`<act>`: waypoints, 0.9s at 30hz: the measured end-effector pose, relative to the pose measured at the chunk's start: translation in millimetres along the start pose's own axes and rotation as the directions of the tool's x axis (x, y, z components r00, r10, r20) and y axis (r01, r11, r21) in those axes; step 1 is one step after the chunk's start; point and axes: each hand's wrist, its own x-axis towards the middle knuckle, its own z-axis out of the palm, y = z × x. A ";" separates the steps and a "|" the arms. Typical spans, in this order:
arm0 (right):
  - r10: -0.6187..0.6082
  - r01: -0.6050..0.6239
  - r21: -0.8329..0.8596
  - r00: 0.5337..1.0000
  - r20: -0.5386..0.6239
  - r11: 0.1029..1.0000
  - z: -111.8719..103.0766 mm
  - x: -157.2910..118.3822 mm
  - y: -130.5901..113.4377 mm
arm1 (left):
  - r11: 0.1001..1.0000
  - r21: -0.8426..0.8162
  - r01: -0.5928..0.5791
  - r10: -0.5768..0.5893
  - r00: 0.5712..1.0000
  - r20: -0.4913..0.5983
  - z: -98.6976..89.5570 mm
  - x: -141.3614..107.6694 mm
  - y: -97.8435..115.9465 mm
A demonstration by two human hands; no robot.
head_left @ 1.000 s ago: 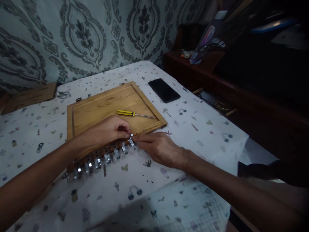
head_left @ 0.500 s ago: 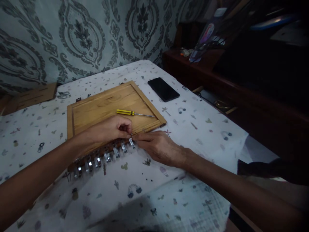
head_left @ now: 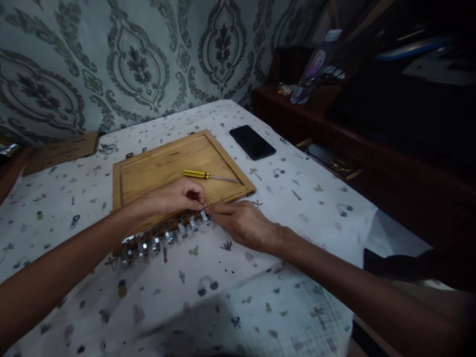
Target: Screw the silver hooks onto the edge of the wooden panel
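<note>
A framed wooden panel (head_left: 167, 163) lies on the patterned cloth, with a yellow and black screwdriver (head_left: 197, 174) resting on it. Several shiny metal clips (head_left: 169, 237) line its near edge. My left hand (head_left: 177, 195) reaches over the panel, thumb and fingertips pinched at a tiny silvery piece by the rightmost clip (head_left: 205, 217). From the right, my right hand (head_left: 247, 224) has its fingers pressed together at that same spot. What its fingertips hold, if anything, is too small to make out.
A black phone (head_left: 253, 142) lies beyond the panel's right corner. Brown cardboard (head_left: 63, 152) is at the back left. Several small dark bits are on the cloth (head_left: 260, 302) near me. A bottle (head_left: 316, 67) stands on a dark red surface (head_left: 316, 106) at the right.
The view has shifted slightly, so the panel and clips appear a little lower and further right. Both hands keep their pinched poses at the rightmost clip.
</note>
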 end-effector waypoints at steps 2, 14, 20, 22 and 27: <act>0.000 0.000 0.002 1.000 0.003 1.000 -0.9 0.5 -0.4 | 1.000 0.019 0.001 0.000 0.999 -0.032 -0.8 -3.9 2.0; 0.022 -0.022 0.046 1.000 0.002 0.999 -2.9 1.5 -2.4 | 0.749 0.594 0.293 0.017 0.888 -0.460 61.5 -63.5 37.3; 0.021 -0.021 0.043 1.000 -0.003 0.999 -2.6 0.9 -2.0 | 0.673 0.642 0.367 0.009 0.864 -0.504 72.6 -55.6 33.6; 0.021 -0.021 0.036 1.000 -0.005 0.999 -2.5 1.0 -1.8 | 0.675 0.640 0.368 0.014 0.861 -0.509 72.8 -54.0 31.9; 0.012 -0.013 0.053 1.000 0.005 0.999 -2.3 1.1 -0.9 | 0.697 0.624 0.353 0.046 0.847 -0.530 75.4 -52.5 28.2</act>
